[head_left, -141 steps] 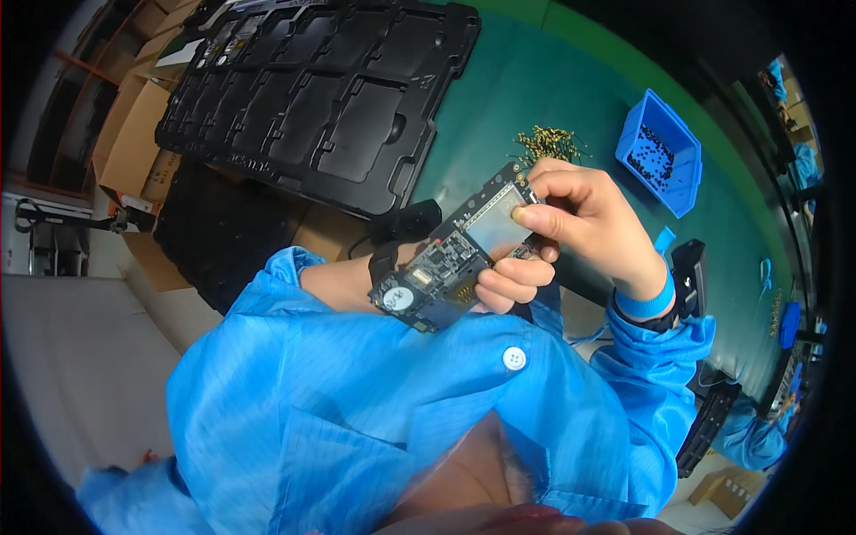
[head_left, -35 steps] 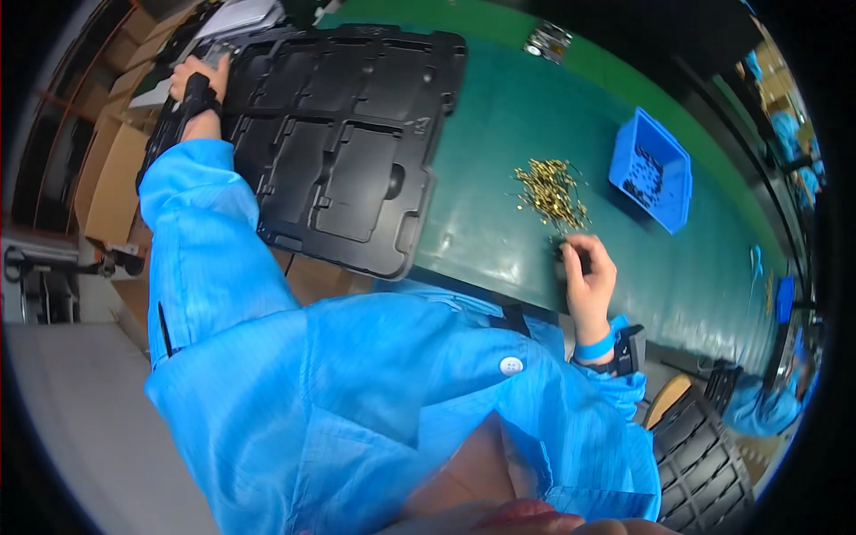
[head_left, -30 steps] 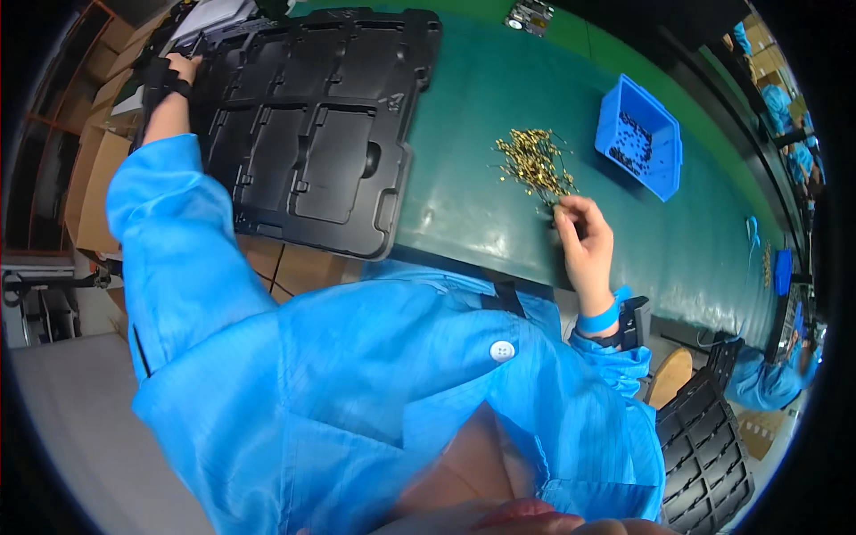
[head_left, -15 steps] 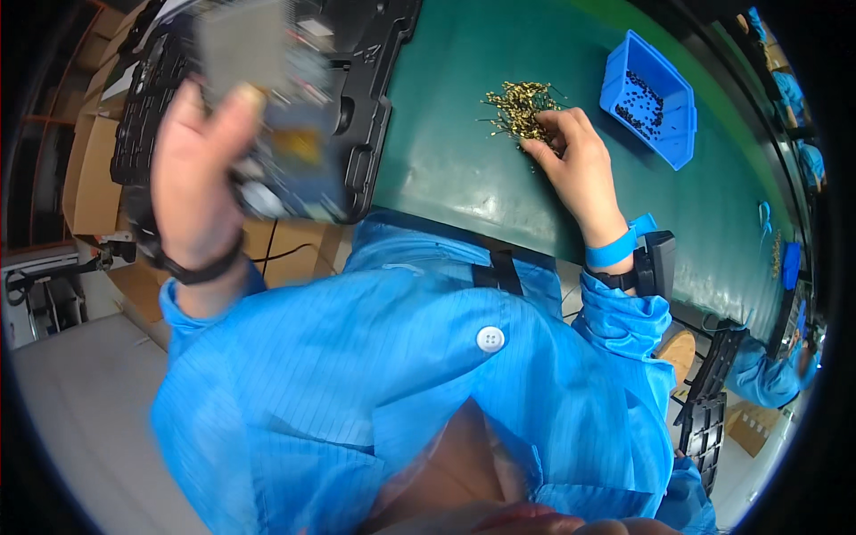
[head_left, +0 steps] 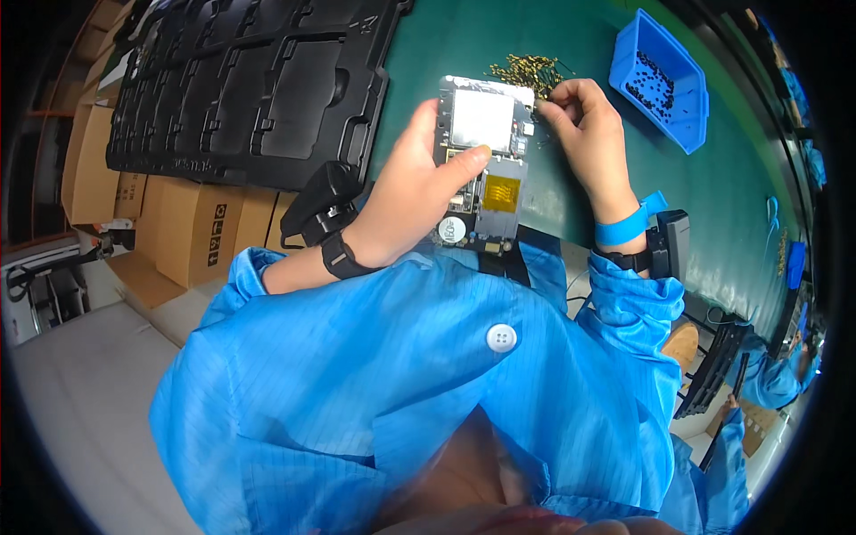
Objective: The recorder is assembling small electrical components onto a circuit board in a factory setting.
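Observation:
My left hand (head_left: 406,192) is closed on a circuit board (head_left: 505,168) with a silver shield plate, a yellow patch and a round white part. The thumb lies across its face, and the board is raised over the table's near edge. Close to the board's upper right edge is my right hand (head_left: 593,143), its thumb and index finger pinched together. Whatever is between those fingertips is too small to make out. Behind the board lies a pile of small gold-tipped pieces with thin dark leads (head_left: 528,69), partly hidden by the board and my right fingers.
A blue bin (head_left: 691,98) holding small black pieces stands right of the pile on the green table (head_left: 571,201). To the left lies a black moulded tray (head_left: 254,98) with several pockets. Cardboard boxes (head_left: 192,232) stand below it. Another person's blue sleeve (head_left: 765,373) shows at far right.
My left hand has brought the circuit board from over the black tray rightward, in front of the pile. My right hand has drawn slightly back from the pile, its fingers pinched.

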`<state>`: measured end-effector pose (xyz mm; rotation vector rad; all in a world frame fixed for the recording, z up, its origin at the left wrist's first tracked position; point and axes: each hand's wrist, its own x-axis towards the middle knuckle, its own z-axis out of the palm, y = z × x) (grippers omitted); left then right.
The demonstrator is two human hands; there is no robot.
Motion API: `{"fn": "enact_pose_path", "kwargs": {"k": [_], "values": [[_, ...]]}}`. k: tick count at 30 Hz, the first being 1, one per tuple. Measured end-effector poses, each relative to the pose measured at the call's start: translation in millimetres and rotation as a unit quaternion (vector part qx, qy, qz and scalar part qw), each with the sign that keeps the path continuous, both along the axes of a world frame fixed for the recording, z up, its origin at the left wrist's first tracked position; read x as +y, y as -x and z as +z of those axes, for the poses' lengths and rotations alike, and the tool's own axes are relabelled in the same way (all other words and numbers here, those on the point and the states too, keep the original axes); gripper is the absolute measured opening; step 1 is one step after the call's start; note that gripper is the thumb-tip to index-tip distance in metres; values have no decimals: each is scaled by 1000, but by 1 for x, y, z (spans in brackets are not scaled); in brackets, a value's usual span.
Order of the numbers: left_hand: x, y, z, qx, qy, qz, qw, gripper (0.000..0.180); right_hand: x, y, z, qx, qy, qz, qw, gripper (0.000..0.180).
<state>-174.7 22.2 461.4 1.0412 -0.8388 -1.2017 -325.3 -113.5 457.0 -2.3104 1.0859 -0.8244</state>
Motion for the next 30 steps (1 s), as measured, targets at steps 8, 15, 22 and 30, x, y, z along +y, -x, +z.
{"fn": "enact_pose_path", "kwargs": {"k": [8,15,22,30], "values": [[-10,5,-12,-14,52,59,997,33,-1,0,-1,31,14,21,999,10],[-15,8,-20,-34,49,64,996,37,1,4,8,-30,0,-7,1000,9],[-14,8,-26,-90,35,72,993,51,0,18,11,-46,-94,-16,994,14],[-14,14,-16,-82,45,42,995,62,3,23,12,-98,-132,-2,986,16]]}}
